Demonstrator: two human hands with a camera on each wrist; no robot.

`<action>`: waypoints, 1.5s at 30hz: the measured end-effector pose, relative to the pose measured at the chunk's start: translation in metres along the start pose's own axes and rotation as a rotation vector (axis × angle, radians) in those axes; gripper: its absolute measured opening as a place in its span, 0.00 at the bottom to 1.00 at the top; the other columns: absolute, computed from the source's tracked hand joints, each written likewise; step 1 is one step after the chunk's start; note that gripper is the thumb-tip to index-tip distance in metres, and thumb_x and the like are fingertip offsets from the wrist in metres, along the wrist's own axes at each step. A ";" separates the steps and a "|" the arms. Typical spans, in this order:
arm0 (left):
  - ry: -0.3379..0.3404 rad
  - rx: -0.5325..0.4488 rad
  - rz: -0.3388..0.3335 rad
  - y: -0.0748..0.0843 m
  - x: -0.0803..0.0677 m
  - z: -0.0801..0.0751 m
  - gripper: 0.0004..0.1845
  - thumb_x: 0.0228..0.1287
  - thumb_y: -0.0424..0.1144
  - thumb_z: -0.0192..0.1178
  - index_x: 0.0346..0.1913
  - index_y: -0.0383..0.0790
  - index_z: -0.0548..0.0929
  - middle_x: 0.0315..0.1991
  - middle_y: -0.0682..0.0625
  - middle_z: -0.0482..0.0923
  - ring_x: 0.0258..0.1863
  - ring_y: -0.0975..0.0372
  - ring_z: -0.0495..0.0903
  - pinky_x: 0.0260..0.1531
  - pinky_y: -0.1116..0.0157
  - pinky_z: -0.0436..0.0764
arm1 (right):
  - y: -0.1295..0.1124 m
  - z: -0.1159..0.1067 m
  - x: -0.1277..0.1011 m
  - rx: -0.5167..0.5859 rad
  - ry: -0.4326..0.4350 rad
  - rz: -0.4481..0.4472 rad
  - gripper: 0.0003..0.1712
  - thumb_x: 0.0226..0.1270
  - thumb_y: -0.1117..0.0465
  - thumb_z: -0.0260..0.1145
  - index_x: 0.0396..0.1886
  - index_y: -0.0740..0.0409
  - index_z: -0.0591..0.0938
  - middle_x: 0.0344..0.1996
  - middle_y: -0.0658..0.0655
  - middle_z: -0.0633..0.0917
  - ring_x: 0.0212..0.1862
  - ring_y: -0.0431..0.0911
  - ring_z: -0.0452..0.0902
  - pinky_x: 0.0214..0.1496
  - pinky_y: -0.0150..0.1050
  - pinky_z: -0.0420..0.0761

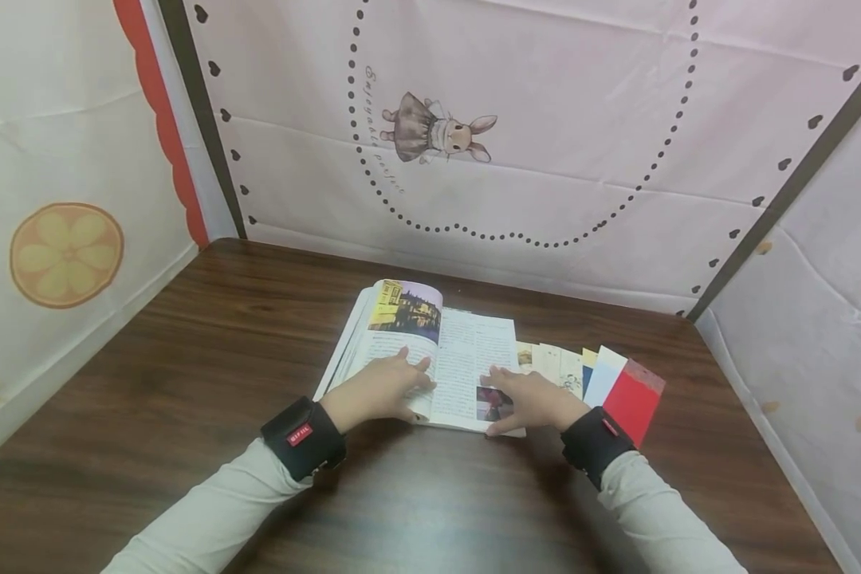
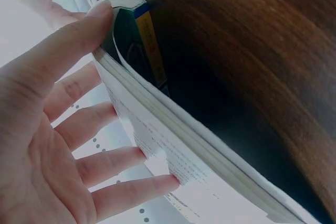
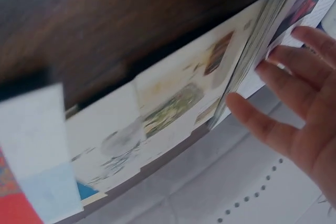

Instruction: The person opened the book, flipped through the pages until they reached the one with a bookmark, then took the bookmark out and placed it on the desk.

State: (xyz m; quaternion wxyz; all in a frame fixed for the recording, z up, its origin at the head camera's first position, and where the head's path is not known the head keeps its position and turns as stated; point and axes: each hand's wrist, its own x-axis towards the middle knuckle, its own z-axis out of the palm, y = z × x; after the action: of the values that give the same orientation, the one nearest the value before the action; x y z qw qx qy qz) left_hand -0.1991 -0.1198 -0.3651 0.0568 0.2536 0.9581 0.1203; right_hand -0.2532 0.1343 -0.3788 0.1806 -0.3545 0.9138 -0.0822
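Both sleeved forearms enter from the near edge. Left hand [image 1: 380, 391] lies flat, fingers spread, on the left page of the open book [image 1: 466, 351]; right hand [image 1: 534, 401] rests with straight fingers on the right page, thumb at its near edge. Book sits mid-counter [image 1: 186, 359]. Just right of it, a fanned row of cards [image 1: 567, 368], ending in a red card [image 1: 634, 402].

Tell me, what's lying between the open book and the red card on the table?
Between the open book and the red card lies a fanned row of cards, pictured ones then a white one, seen in the head view.
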 end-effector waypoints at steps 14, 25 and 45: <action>-0.007 0.034 -0.038 0.001 0.005 0.000 0.27 0.45 0.46 0.73 0.52 0.44 0.83 0.65 0.41 0.69 0.66 0.37 0.62 0.59 0.44 0.70 | -0.013 -0.019 0.006 -0.201 0.261 -0.149 0.09 0.56 0.62 0.71 0.38 0.56 0.87 0.35 0.52 0.89 0.37 0.43 0.84 0.52 0.45 0.79; 0.074 0.048 -0.146 0.017 0.015 0.005 0.30 0.45 0.64 0.67 0.42 0.41 0.86 0.59 0.41 0.76 0.63 0.37 0.66 0.52 0.40 0.73 | -0.036 -0.033 0.009 -0.306 0.727 -0.321 0.08 0.49 0.64 0.74 0.32 0.54 0.86 0.43 0.54 0.87 0.54 0.50 0.78 0.60 0.51 0.73; 0.335 -0.183 -0.339 0.019 0.016 -0.001 0.25 0.71 0.47 0.45 0.18 0.36 0.75 0.31 0.34 0.83 0.41 0.46 0.83 0.33 0.56 0.80 | -0.018 -0.027 0.003 -0.073 0.249 0.013 0.35 0.63 0.51 0.65 0.64 0.66 0.69 0.66 0.69 0.68 0.66 0.64 0.64 0.62 0.61 0.68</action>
State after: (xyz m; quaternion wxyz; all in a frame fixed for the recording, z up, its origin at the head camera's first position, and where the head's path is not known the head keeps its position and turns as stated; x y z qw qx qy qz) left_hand -0.2036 -0.0959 -0.3595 -0.0608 0.0597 0.9681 0.2355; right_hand -0.2545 0.1201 -0.3502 0.0531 -0.3422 0.9337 -0.0911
